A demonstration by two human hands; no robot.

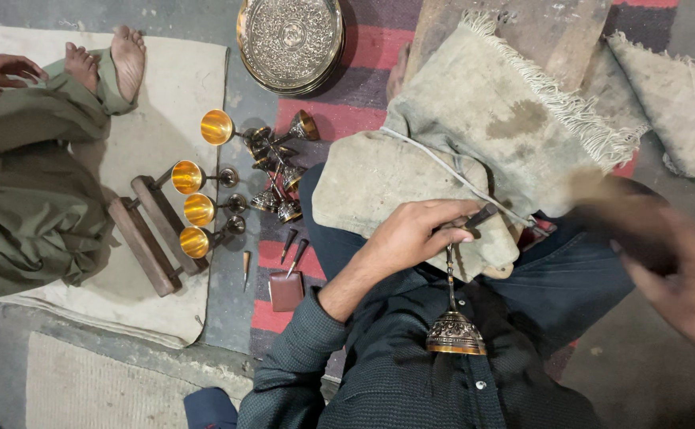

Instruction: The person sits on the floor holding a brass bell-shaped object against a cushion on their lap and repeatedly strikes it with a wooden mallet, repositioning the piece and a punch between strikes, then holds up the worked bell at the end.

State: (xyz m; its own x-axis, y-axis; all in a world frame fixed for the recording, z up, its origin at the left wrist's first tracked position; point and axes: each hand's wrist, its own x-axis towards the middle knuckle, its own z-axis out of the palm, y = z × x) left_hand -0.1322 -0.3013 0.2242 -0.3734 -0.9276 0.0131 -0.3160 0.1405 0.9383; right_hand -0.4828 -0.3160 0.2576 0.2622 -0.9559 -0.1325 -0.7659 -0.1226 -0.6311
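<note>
A worn grey cloth (411, 191) is being draped over the raised knee, and a brass goblet (455, 330) is being held against it on its side, its ornate base turned toward the chest and its thin stem (449, 274) running up under the left hand (415, 234). The stem is being pinched by the curled left fingers, along with a small dark tool (481, 214). The right hand (681, 278) is being blurred by motion at the right edge; whether it is closed on anything cannot be told.

A slip seems the likeliest fault: the stem is being gripped only at one narrow place on soft cloth, so a blow landing off-line could roll the goblet or mark its surface.

To the left, gilded goblets (196, 199) are being kept on their sides by a wooden frame (145, 238), with darker goblets (280, 171) tangled beside them. An engraved round tray (290, 40) is being stored above. Loose punches (292, 254) and a small brown block (285, 291) are lying near the left elbow, within sweep of it. Another person's bare feet (109, 59) are resting at the upper left.
</note>
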